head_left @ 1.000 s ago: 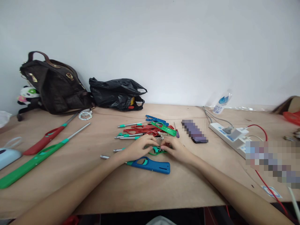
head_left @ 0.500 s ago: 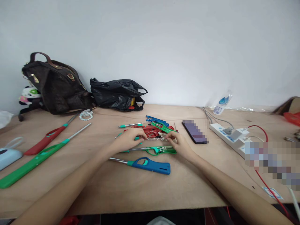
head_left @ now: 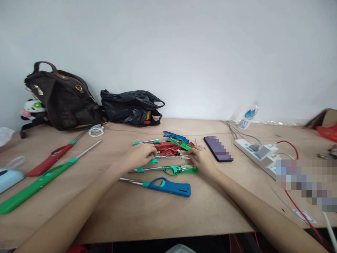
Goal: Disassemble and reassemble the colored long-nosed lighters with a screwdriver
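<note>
Opened utility lighters lie in a heap in front of me, with red casing parts [head_left: 172, 150], a green casing half [head_left: 181, 144] and a blue casing half [head_left: 175, 135]. My left hand [head_left: 139, 154] is at the heap's left side, fingers curled down; what they pinch is hidden. At the right end, the fingertips of my right hand [head_left: 202, 158] close by thin lighter parts; what they hold is too small to name. Closer to me lie an opened green lighter [head_left: 181, 169] with its inner parts showing and a whole blue lighter [head_left: 168, 187].
On the left lie a red lighter [head_left: 51, 160] and a green lighter [head_left: 39, 182]. Behind stand a dark backpack [head_left: 65, 102], a bracelet [head_left: 96, 131] and a black plastic bag [head_left: 129, 107]. A phone [head_left: 217, 149] and a power strip [head_left: 252, 151] with cables are on the right.
My left hand has drawn slightly left and my right hand slightly right, widening the gap between them. More of the red and turquoise parts shows. The view has shifted a little.
</note>
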A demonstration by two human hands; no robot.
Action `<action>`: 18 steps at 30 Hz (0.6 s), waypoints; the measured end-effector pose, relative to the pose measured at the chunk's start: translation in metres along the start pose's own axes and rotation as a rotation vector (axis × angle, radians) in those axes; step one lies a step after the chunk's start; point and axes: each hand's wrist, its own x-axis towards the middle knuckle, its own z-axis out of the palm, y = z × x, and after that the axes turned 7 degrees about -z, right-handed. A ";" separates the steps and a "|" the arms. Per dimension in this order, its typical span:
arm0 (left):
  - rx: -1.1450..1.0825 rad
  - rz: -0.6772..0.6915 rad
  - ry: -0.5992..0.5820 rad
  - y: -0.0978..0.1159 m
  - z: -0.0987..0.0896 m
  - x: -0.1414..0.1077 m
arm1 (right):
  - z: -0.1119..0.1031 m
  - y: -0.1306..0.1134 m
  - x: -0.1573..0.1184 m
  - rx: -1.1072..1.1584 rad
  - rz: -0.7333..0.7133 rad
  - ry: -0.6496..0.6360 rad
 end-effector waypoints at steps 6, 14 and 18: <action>-0.048 -0.003 -0.145 -0.005 -0.007 -0.003 | -0.002 -0.002 0.001 -0.009 -0.011 0.013; -0.008 0.040 -0.154 -0.003 0.001 -0.005 | -0.002 -0.006 -0.002 0.060 -0.011 0.014; 0.025 0.042 -0.132 0.002 -0.002 -0.006 | -0.002 -0.006 -0.001 0.063 -0.017 0.020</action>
